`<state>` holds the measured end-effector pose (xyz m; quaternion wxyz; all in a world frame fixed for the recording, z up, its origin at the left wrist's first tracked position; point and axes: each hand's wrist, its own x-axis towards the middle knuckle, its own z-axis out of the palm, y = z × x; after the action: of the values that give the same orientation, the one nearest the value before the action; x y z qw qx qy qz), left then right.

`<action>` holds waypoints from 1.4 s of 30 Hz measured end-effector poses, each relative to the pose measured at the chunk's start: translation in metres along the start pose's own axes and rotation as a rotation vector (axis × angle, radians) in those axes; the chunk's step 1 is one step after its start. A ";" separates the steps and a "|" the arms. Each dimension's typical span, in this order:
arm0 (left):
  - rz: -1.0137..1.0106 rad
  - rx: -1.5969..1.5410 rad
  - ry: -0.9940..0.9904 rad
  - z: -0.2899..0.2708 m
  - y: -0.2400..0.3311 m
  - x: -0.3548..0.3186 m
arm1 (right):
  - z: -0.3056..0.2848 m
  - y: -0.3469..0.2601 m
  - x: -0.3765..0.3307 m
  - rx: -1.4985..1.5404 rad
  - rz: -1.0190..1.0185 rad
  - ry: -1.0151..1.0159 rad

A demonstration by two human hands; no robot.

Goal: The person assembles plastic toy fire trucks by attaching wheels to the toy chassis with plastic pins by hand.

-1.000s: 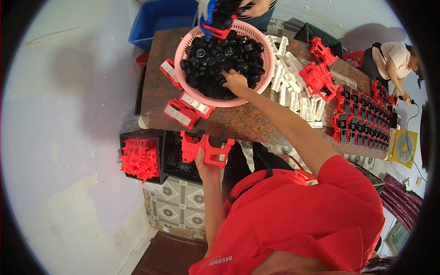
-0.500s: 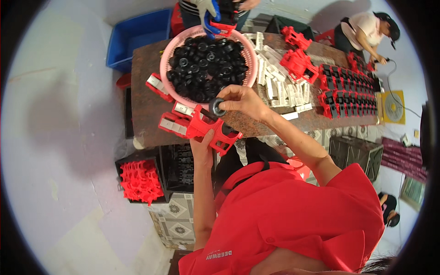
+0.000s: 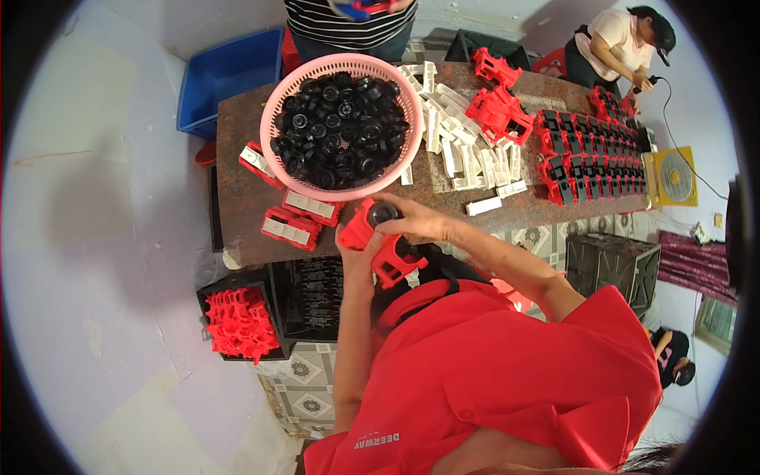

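A red plastic frame part (image 3: 389, 260) is held in my left hand (image 3: 354, 255) at the near edge of the brown table (image 3: 237, 150). My right hand (image 3: 416, 225) presses a small black wheel (image 3: 382, 213) onto the upper end of that frame. Just beyond my hands stands a pink round basket (image 3: 275, 107) filled with several black wheels (image 3: 336, 131).
Red parts with white inserts (image 3: 293, 226) lie left of my hands. White pieces (image 3: 467, 150) and red frames (image 3: 499, 111) cover the table's middle; rows of assembled red-black units (image 3: 594, 154) lie right. A black crate of red parts (image 3: 237, 321) sits below. Other people stand at the far side.
My right hand came out of the basket with a black wheel and moved back to the red frame, which my left hand lifted up to the table edge.
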<state>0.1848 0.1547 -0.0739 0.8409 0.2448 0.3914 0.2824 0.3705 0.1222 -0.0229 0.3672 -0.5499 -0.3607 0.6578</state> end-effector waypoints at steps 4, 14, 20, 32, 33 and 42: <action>0.035 0.152 0.313 0.044 0.007 -0.027 | 0.003 0.043 0.000 0.375 -0.034 -0.043; 0.226 0.125 0.483 0.043 -0.013 -0.045 | 0.008 0.033 0.012 0.409 -0.044 -0.197; 0.264 -0.097 0.475 0.022 -0.042 -0.039 | 0.010 0.022 0.015 0.272 0.048 -0.187; 0.289 0.163 0.657 0.039 -0.020 -0.043 | 0.011 0.028 0.026 0.312 0.181 -0.193; 0.280 0.138 0.632 0.043 -0.020 -0.043 | 0.008 0.026 0.027 0.314 0.171 -0.243; 0.332 0.018 0.468 0.037 -0.038 -0.031 | 0.007 0.040 0.027 0.195 0.050 -0.148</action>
<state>0.2086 0.0994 -0.0607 0.6680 0.2411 0.5318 0.4613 0.3563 0.1270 -0.0695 0.3747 -0.4704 -0.3074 0.7375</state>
